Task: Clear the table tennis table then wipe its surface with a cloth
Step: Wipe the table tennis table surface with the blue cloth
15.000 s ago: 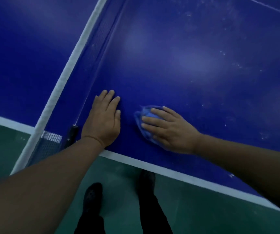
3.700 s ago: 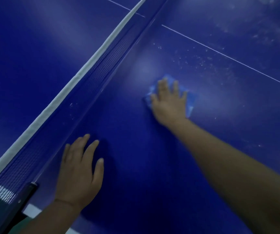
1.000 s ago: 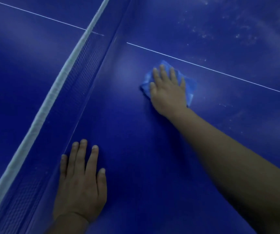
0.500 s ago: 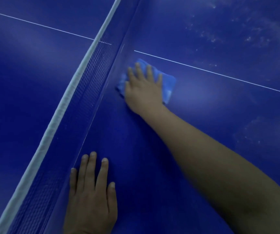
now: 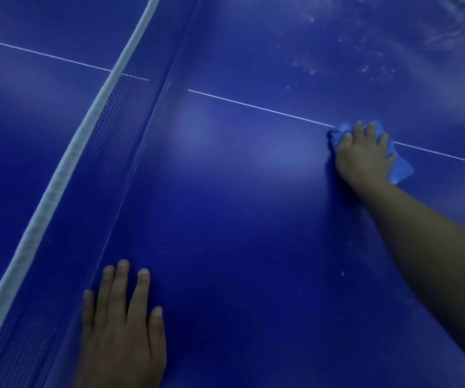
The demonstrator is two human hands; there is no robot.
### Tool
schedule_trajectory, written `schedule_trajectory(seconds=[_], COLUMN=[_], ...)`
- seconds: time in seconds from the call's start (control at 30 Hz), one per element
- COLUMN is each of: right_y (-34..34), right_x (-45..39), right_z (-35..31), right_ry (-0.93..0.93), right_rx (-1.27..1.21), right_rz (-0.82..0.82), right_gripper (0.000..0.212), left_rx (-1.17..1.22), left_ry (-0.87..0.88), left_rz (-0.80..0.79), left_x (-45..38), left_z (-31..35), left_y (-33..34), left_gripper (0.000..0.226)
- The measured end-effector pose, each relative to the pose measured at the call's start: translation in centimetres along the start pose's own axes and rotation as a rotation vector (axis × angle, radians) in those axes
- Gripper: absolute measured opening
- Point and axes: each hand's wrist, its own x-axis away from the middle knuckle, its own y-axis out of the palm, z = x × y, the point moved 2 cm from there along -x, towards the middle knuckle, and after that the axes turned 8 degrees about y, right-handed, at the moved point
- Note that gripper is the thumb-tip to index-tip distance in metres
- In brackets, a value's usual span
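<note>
Right hand [image 5: 364,156] pressed flat on blue cloth [image 5: 400,169] at centre line [image 5: 253,107]; left hand [image 5: 122,329] spread, bracing. Dusty far patch [image 5: 337,63] risked staying unwiped, beyond reach.

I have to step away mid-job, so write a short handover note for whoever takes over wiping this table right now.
Left hand: flat on the table beside the net, holding nothing.
Right hand: pressing the blue cloth onto the table, right on the white centre line.
Done: no loose items show on the table; the patch between net and cloth looks free of specks.
Left: white dusty specks beyond the centre line, far right. The side across the net cannot be judged from here.
</note>
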Motion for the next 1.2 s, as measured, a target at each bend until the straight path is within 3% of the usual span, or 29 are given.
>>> schedule_trajectory(seconds=[0.07, 0.13, 0.3, 0.37, 0.47, 0.57, 0.67, 0.73, 0.87, 1.0, 1.07, 1.13, 1.2], right_y=[0.3, 1.0, 4.4, 3.8, 1.7, -0.8, -0.4, 0.8, 2.9, 1.9, 1.6, 1.2, 0.9], right_x=[0.7, 2.2, 10.1, 8.4, 1.4, -2.7, -2.4, -0.6, 8.5, 18.4, 18.8, 14.5, 7.1], right_z=[-0.6, -4.1, -15.0, -13.0, -3.9, 4.5, 2.8, -1.4, -7.2, -0.2, 3.7, 3.7, 1.5], right_ry=[0.055, -0.003, -0.636, -0.677, -0.474, 0.008, 0.128, -0.037, -0.604, -1.263, -1.531, -1.563, -1.223], right_rx=[-0.028, -0.015, 0.089, 0.153, 0.204, 0.014, -0.01, -0.014, 0.159, 0.208, 0.234, 0.274, 0.261], right_rz=[0.003, -0.013, -0.053, -0.078, 0.011, 0.006, -0.034, -0.052, -0.055, -0.178, -0.267, -0.213, -0.123], right_gripper=[0.055, 0.054, 0.053, 0.053, 0.051, 0.054, 0.058, 0.057, 0.055, 0.054, 0.052, 0.053, 0.052], left_rx=[-0.013, -0.014, 0.007, 0.019, 0.023, 0.006, 0.014, 0.028, 0.032, 0.032, 0.05, 0.056, 0.052], left_ry=[-0.007, -0.015, -0.033, -0.022, -0.014, -0.017, -0.011, -0.021, -0.06, -0.048, -0.046, -0.051, -0.048], left_rz=[-0.014, -0.038, -0.044, -0.032, -0.018, -0.033, -0.092, -0.123, -0.121, -0.149, -0.158, -0.163, -0.163], left_x=[0.0, -0.1, -0.2, -0.2, -0.1, -0.1, -0.2, -0.3, -0.1, -0.3, -0.2, -0.1, 0.0], left_z=[0.2, 0.3, 0.1, 0.0, 0.0, -0.1, -0.2, 0.1, 0.2, 0.1, -0.1, -0.2, -0.2], left_y=[-0.1, -0.1, 0.1, 0.1, 0.2, 0.4, 0.0, -0.4, -0.4, -0.3, -0.1, 0.0, 0.1], left_gripper=[0.063, 0.063, 0.065, 0.065, 0.065, 0.065, 0.065, 0.065, 0.071, 0.065, 0.063, 0.064, 0.065])
